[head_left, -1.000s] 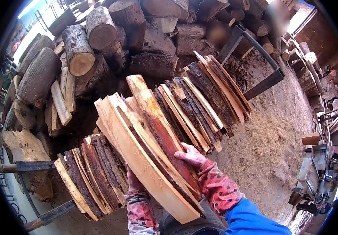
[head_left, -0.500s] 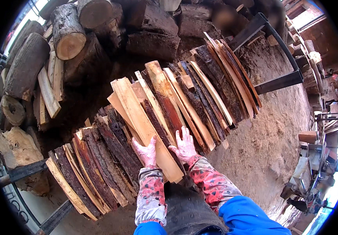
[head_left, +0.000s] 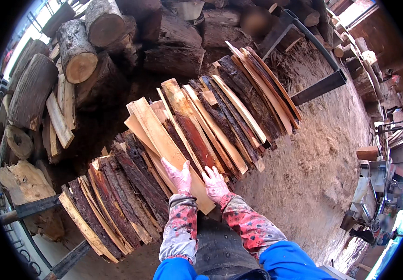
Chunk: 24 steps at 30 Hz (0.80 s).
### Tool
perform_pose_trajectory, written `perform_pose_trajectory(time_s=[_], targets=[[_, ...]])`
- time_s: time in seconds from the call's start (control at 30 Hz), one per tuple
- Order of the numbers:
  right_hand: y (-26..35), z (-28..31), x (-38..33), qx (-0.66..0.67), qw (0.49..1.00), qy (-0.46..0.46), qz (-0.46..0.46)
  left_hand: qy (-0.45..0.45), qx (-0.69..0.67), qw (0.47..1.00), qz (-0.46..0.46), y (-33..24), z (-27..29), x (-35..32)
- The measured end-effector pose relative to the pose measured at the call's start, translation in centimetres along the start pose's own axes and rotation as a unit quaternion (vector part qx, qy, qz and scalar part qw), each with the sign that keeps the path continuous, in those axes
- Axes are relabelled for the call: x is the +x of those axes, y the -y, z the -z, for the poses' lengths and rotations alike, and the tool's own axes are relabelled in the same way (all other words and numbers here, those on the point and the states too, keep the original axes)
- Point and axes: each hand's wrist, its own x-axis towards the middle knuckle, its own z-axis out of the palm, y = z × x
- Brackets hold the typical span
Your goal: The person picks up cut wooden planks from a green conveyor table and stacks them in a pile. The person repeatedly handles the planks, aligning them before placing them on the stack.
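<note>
A long pale wooden plank (head_left: 159,133) lies on top of a row of split slabs and bark-edged strips in the middle. On its left edge rests my left hand (head_left: 178,177), thumb out and fingers stretched flat. My right hand (head_left: 216,185) sits on the plank's other side near its close end, fingers extended and a little apart. Neither hand is wrapped round the wood. To the left lie dark bark strips (head_left: 136,172); a reddish-brown slab (head_left: 194,126) is just right of the plank.
Black metal arms of a rack stick out at the right (head_left: 320,87) and the left (head_left: 38,206) of the wood row. Thick logs (head_left: 81,67) are piled at the back. Sawdust-covered ground (head_left: 304,172) spreads to the right, with machinery (head_left: 367,200) beyond.
My right hand has shifted slightly left and down, closer to the plank's edge. My left hand stays on the plank. The view has moved a little.
</note>
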Motion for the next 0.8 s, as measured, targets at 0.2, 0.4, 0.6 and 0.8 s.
perform_pose_trajectory(time_s=[0.2, 0.4, 0.6, 0.8], targets=[[-2.2, 1.7, -4.8, 0.081, 0.996, -0.039, -0.013, 0.022, -0.008, 1.0, 0.006, -0.1, 1.2, -0.3], [-7.5, -0.2, -15.6, 0.165, 0.98, -0.021, -0.11, 0.033, 0.011, 0.999, 0.015, 2.2, 3.9, -5.1], [-12.1, -5.4, -28.4, 0.201, 0.938, 0.072, -0.272, 0.143, 0.037, 0.989, 0.032, 2.7, 9.3, -15.0], [-13.6, -10.0, -39.4, 0.343, 0.851, 0.07, -0.392, 0.275, 0.197, 0.941, 0.023, 8.4, 12.8, -23.8]])
